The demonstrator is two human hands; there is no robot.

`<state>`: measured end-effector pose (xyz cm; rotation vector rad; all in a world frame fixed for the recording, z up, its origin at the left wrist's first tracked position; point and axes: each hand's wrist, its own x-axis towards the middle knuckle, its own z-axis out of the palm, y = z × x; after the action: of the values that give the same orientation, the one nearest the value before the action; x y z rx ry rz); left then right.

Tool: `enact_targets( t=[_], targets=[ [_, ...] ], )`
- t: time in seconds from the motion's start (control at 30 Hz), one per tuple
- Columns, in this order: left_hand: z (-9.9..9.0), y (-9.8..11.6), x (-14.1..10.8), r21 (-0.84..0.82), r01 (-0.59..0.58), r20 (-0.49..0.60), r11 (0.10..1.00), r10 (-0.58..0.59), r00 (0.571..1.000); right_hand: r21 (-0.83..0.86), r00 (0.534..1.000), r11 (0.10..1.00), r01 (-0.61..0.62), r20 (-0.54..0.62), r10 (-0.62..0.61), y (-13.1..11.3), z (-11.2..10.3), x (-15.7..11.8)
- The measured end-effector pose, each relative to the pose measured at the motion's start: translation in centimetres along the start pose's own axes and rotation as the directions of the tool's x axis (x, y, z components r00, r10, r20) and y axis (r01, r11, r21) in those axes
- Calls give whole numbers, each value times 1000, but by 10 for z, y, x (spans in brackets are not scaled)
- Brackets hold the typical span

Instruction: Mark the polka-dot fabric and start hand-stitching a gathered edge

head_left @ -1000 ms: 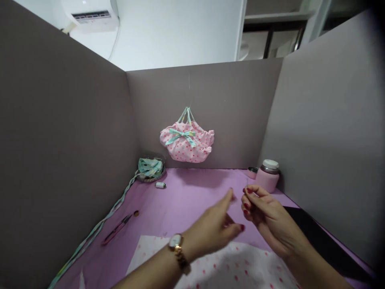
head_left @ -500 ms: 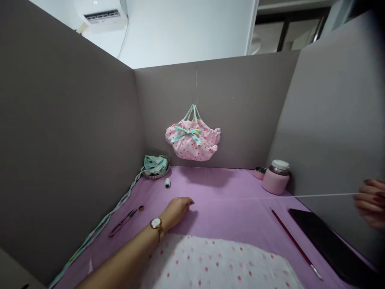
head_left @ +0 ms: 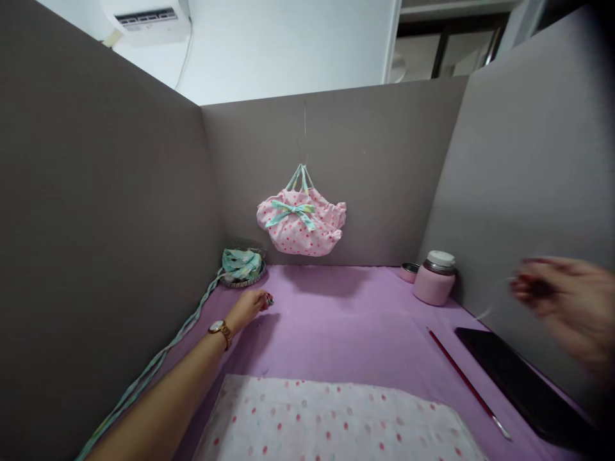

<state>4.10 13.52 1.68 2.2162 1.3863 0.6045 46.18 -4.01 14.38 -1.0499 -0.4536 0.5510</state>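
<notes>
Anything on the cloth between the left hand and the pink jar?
Head view: bare purple cloth between the left hand and the pink jar. The red stick lies nearer the camera, outside that stretch.

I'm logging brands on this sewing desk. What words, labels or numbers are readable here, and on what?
None can be read.
Wristwatch on the left hand: dial too small.
Pink jar: no label shows.
Air conditioner: no readable marking.

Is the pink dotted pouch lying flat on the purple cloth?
No, the pink dotted pouch hangs by its teal straps against the grey back partition, clear above the purple cloth.
</notes>
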Motion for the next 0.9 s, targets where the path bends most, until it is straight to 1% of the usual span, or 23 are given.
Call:
enact_targets(
  t=[0.03,0.07,0.13,0.17,0.2,0.23,0.3,0.37,0.4,0.43,0.47,0.5,0.53,0.6,0.73,0.8,0.9],
  targets=[
    [0,8,1,-9,-16,21,1000,16,1000,-49,997,999,-16,78,20,16,15,-5],
    [1,16,1,-18,-35,41,999,35,999,-125,976,992,-35,210,61,32,30,-12],
    [1,37,1,-33,-78,76,996,80,994,-177,923,980,-93,353,151,67,61,-34],
    [0,47,1,-42,-101,87,994,104,991,-208,865,967,-148,446,229,84,76,-46],
    [0,57,1,-53,-123,94,991,128,987,-249,787,945,-212,529,316,99,90,-59],
    [-1,67,1,-65,-143,97,988,149,984,-282,723,925,-254,580,376,113,103,-71],
    [-3,83,0,-95,-174,96,980,183,979,-346,588,880,-326,654,475,134,124,-93],
    [-5,94,0,-133,-184,92,974,197,976,-394,468,841,-371,703,536,148,137,-108],
    [-5,98,0,-154,-182,92,971,197,976,-411,422,827,-385,718,553,152,140,-112],
    [-5,100,1,-175,-177,92,969,195,977,-421,390,817,-394,729,563,154,142,-115],
    [-5,100,1,-193,-170,93,966,191,977,-426,372,812,-398,734,568,156,142,-115],
    [-5,99,2,-208,-164,96,964,187,978,-428,367,811,-399,736,569,157,141,-114],
    [-4,96,3,-221,-159,100,962,184,978,-427,374,814,-394,734,567,157,139,-110],
    [0,85,5,-241,-147,115,959,178,977,-422,415,827,-371,722,554,156,133,-98],
    [10,55,10,-252,-116,133,961,154,979,-416,540,867,-273,680,496,146,115,-63],
    [15,39,12,-248,-94,137,964,131,982,-421,611,885,-197,654,447,138,106,-44],
    [20,20,14,-234,-39,145,971,74,987,-436,718,898,-59,606,342,129,94,-14]
  ],
)
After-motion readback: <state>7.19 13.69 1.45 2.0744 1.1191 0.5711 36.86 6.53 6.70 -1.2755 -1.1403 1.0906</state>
